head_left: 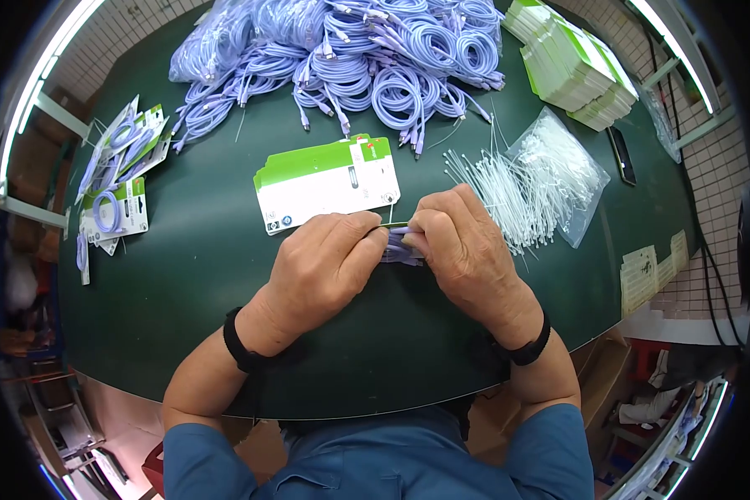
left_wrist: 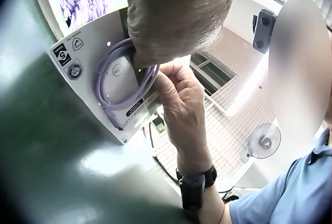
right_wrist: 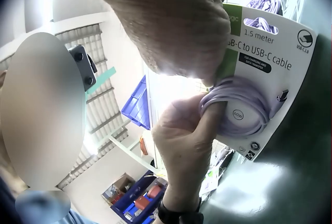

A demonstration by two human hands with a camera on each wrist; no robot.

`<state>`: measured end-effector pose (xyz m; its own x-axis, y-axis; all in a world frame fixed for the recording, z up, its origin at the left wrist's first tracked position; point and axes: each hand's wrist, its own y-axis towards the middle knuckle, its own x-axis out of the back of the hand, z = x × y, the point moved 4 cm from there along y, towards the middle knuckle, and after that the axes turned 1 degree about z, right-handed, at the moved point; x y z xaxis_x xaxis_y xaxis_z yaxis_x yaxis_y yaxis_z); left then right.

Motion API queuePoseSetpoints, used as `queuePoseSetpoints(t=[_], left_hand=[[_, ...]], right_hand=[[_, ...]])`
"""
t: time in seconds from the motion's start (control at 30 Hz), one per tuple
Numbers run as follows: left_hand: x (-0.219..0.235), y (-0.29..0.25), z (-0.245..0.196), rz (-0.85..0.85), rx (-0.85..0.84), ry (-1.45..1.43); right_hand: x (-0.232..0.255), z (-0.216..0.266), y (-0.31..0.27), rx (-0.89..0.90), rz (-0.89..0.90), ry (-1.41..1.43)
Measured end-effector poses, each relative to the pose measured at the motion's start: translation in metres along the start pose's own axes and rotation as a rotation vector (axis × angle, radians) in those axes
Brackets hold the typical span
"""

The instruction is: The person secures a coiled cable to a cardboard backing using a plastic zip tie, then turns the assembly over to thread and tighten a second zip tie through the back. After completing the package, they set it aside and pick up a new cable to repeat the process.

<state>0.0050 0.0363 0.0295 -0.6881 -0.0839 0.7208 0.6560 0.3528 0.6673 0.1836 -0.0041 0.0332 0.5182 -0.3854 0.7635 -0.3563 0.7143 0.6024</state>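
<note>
Both hands meet at the near middle of the green table (head_left: 183, 275). The left hand (head_left: 325, 262) and the right hand (head_left: 462, 242) pinch one card (left_wrist: 91, 73) with a purple cable (left_wrist: 122, 86) coiled on it (held upright). Loose cables (head_left: 350, 58) lie far behind, ties (head_left: 517, 187) to the right.

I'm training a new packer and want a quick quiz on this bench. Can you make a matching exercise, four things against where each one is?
Things:
1. cable pile
2. zip ties
3. phone
4. coiled cable

Places:
A. in a clear bag and loose beside it, right of the hands
B. far side of the table
C. against a card, held by both hands
D. dark and flat, beyond the zip-tie bag at the right

Pairs: 1-B, 2-A, 3-D, 4-C
</note>
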Motion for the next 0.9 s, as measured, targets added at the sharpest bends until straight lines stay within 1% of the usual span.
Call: queuePoseSetpoints(t=[0.07, 0.3, 0.47, 0.5, 0.6, 0.9], left_hand=[[0.0, 0.001, -0.002, -0.023, -0.003, 0.032], [-0.005, 0.002, 0.003, -0.044, 0.027, 0.009], [-0.008, -0.003, 0.006, -0.096, 0.074, -0.053], [-0.009, -0.002, 0.007, -0.097, 0.07, -0.053], [-0.01, 0.0, 0.005, -0.12, -0.029, 0.011], [-0.012, 0.002, 0.002, -0.056, -0.017, 0.041]], right_hand=[[0.001, 0.001, -0.001, -0.005, 0.0, -0.001], [0.004, 0.002, -0.003, -0.059, 0.064, 0.036], [0.006, 0.003, -0.002, -0.055, 0.048, 0.05], [0.006, 0.003, -0.003, -0.058, 0.052, 0.058], [0.006, 0.002, -0.003, -0.067, 0.061, 0.076], [0.008, 0.001, -0.002, -0.099, 0.076, 0.101]])
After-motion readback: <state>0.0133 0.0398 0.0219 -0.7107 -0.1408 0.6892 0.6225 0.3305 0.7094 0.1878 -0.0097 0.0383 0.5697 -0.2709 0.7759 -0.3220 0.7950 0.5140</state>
